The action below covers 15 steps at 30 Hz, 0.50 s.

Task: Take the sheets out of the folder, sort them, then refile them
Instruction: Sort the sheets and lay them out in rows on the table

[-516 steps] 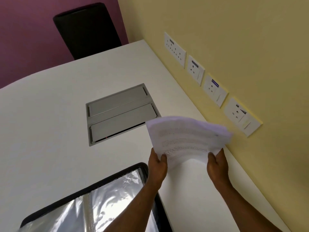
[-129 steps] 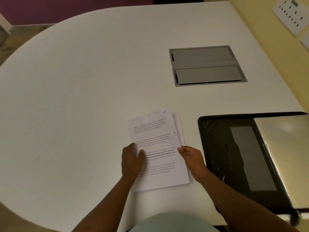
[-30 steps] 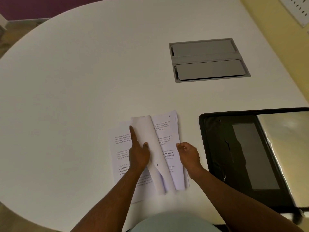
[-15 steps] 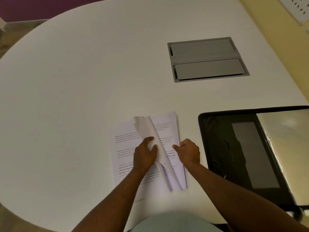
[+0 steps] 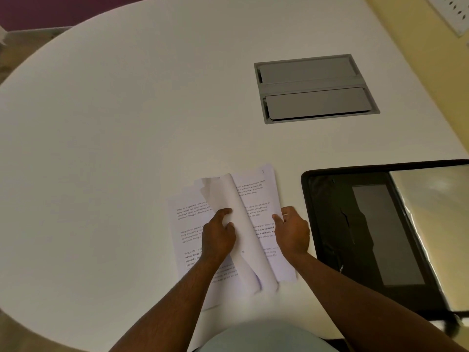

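I'm seeing the sheets (image 5: 264, 199) lying on the worktop (image 5: 127, 123) just left of the open folder (image 5: 355, 237); left hand (image 5: 218, 235) is pinching a curled-up sheet (image 5: 228, 199), right hand (image 5: 293, 232) is resting, fingers curled, on the pile.

White rounded table (image 5: 127, 123) w/ grey flap cable box (image 5: 316, 88); yellow wall (image 5: 416, 41) w/ socket plate (image 5: 451, 11).

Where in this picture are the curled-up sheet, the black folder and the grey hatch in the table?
curled sheet (image 5: 228, 196): head view, its blank underside.
black folder (image 5: 330, 224): head view, inside cover.
grey hatch (image 5: 314, 104): head view, nearer flap.
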Each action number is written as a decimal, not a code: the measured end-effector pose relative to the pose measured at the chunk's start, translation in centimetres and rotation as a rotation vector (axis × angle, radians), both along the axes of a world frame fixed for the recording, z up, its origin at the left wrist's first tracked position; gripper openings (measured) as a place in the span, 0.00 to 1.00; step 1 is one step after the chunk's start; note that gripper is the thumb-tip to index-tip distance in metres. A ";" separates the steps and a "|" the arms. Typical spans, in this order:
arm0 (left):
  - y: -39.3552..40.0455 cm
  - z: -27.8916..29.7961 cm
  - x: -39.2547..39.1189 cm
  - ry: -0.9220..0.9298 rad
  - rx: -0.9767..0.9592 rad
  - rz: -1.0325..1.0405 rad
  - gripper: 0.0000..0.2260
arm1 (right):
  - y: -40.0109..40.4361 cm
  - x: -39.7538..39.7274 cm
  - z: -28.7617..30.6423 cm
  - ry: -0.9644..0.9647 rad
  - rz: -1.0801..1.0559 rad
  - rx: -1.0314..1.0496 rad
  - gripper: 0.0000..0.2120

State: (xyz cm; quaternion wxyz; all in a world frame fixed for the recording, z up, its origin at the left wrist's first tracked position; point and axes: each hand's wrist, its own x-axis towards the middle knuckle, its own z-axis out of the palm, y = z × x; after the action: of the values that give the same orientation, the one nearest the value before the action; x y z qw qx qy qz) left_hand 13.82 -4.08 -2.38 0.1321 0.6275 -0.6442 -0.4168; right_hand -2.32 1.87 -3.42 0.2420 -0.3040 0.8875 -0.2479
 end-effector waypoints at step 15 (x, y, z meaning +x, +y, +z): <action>0.0 0.1 -0.1 -0.004 0.008 0.005 0.16 | -1.4 -2.0 0.4 -0.305 0.082 -0.067 0.23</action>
State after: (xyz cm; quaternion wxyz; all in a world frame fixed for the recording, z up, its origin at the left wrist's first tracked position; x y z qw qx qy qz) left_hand 13.75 -4.13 -2.26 0.1292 0.6307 -0.6410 -0.4179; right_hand -4.28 0.48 -3.01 0.3737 -0.3067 0.8184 -0.3107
